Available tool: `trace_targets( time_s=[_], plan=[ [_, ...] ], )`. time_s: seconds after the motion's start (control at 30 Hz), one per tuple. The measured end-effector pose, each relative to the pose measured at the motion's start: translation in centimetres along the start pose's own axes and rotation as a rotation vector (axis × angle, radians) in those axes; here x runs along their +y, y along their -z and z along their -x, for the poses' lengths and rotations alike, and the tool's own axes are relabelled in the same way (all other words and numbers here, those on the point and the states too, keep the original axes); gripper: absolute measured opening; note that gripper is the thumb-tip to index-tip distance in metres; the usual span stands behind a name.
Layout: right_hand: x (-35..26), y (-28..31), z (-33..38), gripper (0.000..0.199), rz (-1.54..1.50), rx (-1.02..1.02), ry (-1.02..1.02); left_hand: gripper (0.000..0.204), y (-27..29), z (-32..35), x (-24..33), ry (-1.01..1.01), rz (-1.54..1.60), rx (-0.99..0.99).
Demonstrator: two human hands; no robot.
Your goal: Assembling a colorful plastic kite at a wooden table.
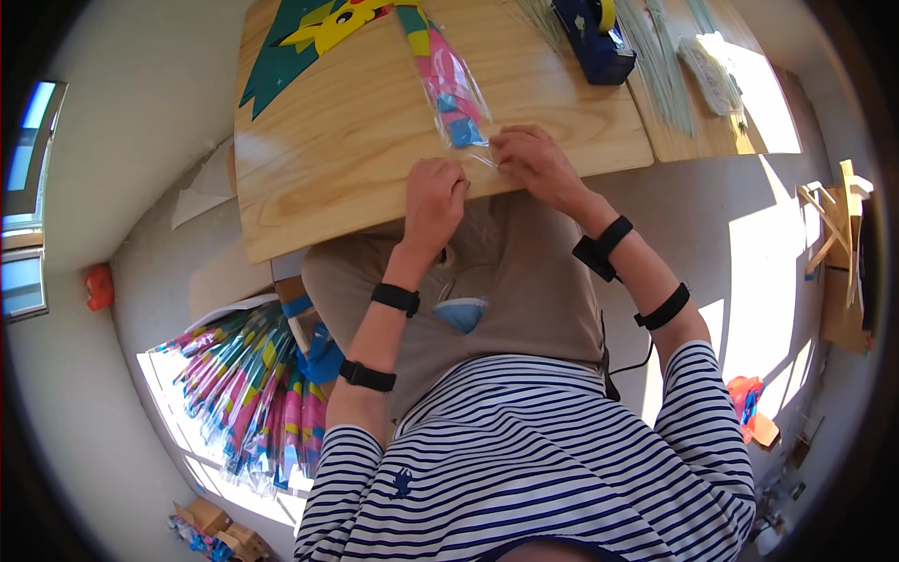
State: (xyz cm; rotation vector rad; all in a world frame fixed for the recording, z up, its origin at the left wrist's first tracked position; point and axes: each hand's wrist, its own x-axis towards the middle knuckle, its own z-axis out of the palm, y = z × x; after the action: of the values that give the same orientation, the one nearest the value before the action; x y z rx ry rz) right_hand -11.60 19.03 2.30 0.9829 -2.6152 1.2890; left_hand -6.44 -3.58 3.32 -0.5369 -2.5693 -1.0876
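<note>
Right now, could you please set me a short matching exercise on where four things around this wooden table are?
Things:
1. tape dispenser
2. clear packet
3. bundle of packets
4. yellow cutout

Places:
A. on the floor, left of the person
B. table's far left
C. table's far end, right of centre
D. under both hands' fingertips

Pairs: 1-C, 2-D, 3-A, 4-B

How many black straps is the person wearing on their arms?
4. Two on the left forearm: one at the wrist, one higher up. Two on the right forearm: one at the wrist, one nearer the elbow. Sleeves may hide more.
</note>
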Motion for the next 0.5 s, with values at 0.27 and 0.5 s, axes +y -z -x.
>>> trace_targets(
  time_s=[0.27, 0.5],
  plan=[
    [-0.6, -1.5, -1.0, 0.01, 0.145, 0.154, 0.01, 0.01, -0.8, 0.5, 0.1, 0.063, 0.01, 0.104],
    [-1.4, -2.5, -1.3, 0.014, 0.349, 0.16, -0.042, 0.026, -0.2, 1.3, 1.0, 0.115, -0.114, 0.155]
  ],
)
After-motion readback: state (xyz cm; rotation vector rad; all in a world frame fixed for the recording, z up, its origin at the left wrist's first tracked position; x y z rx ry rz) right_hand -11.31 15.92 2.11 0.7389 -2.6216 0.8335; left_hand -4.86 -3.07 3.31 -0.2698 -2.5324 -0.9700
